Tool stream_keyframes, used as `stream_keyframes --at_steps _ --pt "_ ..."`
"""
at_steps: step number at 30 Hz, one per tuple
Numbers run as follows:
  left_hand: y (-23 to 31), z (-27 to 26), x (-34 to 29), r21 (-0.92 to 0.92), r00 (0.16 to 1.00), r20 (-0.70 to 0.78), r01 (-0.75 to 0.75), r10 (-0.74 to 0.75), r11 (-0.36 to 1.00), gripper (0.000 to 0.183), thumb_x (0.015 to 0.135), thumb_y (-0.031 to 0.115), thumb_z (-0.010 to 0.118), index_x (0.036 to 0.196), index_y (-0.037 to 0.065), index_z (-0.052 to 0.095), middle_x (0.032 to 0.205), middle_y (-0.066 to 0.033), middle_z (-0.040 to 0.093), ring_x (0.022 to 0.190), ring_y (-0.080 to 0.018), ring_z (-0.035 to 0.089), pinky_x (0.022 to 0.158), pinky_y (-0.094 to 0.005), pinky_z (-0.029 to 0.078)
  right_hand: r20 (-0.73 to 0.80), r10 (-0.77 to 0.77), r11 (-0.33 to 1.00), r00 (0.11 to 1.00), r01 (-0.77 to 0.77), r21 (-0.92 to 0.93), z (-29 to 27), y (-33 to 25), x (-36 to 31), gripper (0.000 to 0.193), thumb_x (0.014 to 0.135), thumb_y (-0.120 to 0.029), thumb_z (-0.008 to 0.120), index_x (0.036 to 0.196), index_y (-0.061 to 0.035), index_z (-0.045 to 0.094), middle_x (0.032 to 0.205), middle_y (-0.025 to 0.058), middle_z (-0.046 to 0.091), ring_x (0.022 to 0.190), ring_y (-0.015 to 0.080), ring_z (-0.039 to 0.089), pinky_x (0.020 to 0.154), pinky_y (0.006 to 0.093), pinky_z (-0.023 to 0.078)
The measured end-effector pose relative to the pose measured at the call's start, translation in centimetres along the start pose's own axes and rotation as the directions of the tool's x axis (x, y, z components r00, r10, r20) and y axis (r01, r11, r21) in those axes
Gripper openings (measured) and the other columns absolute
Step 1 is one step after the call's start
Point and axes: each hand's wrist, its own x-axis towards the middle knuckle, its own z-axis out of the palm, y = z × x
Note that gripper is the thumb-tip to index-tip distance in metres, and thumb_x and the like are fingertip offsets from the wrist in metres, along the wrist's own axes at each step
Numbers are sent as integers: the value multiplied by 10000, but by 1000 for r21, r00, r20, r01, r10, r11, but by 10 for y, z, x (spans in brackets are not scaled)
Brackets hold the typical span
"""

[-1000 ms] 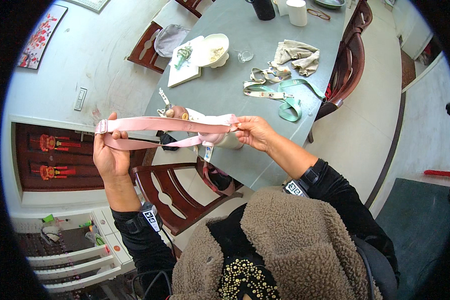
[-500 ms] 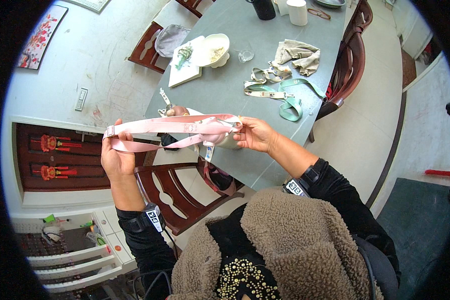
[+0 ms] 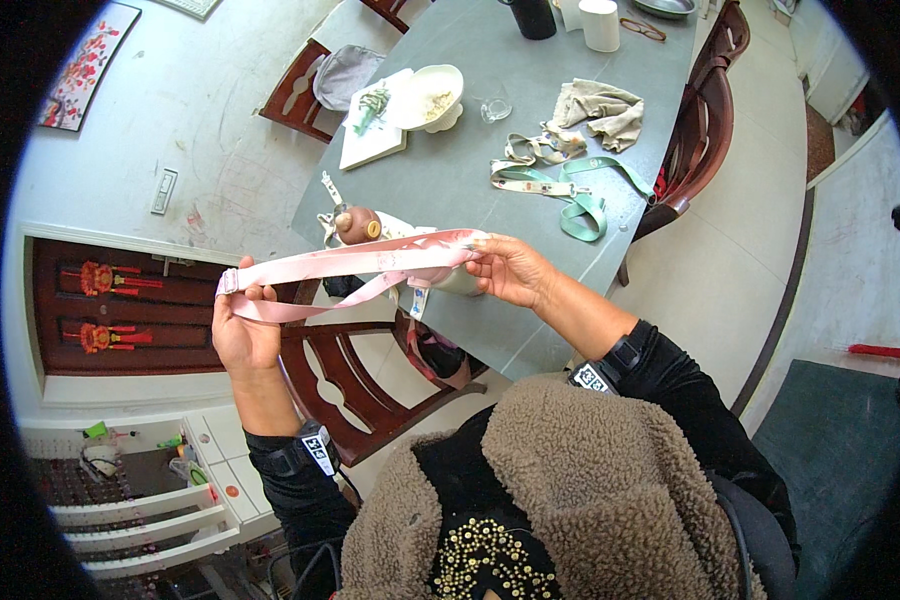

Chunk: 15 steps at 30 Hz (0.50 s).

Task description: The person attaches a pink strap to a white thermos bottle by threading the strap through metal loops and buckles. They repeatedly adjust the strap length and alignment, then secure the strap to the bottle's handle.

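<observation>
A pink strap (image 3: 335,262) is stretched in a long loop between my two hands, above the near left side of the table. My left hand (image 3: 245,335) is closed on its left end, where a small buckle sits. At the other end, my right hand (image 3: 511,271) pinches the loop between thumb and fingers. Behind and below the strap stands a pale bottle (image 3: 460,283) with a pink top, partly hidden by it. A round brown bottle top (image 3: 358,226) shows just past the strap, with a patterned pale band beside it.
On the grey table (image 3: 470,190) lie a green strap (image 3: 582,214), a patterned strap (image 3: 530,182) and a beige cloth (image 3: 602,110). Farther off are a white bowl (image 3: 438,90), a white board (image 3: 365,150) and a white cup (image 3: 600,27). A wooden chair (image 3: 345,375) stands close in front.
My left hand has moved slightly right, toward my right hand. The strap's upper band has turned and shifted, so more of the brown bottle top shows.
</observation>
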Motion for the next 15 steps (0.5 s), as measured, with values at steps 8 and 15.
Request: stream_keyframes --at_steps 8,15 --pt "7 24 -12 -5 979 199 -53 53 999 429 1044 210 318 1277 -121 460 931 -122 585 757 -157 555 795 -361 553 -188 -49 980 981 11 -198 8 0 1 115 899 -151 652 986 -118 585 876 15 651 745 116 639 547 256 507" --pt "11 55 -24 -39 924 362 -120 126 992 463 1056 213 276 1348 -130 383 982 -146 572 759 -160 539 854 -406 543 -214 -58 958 975 -5 -285 17 2 -2 182 934 -217 622 1064 -102 567 900 32 602 695 142 607 504 269 505"
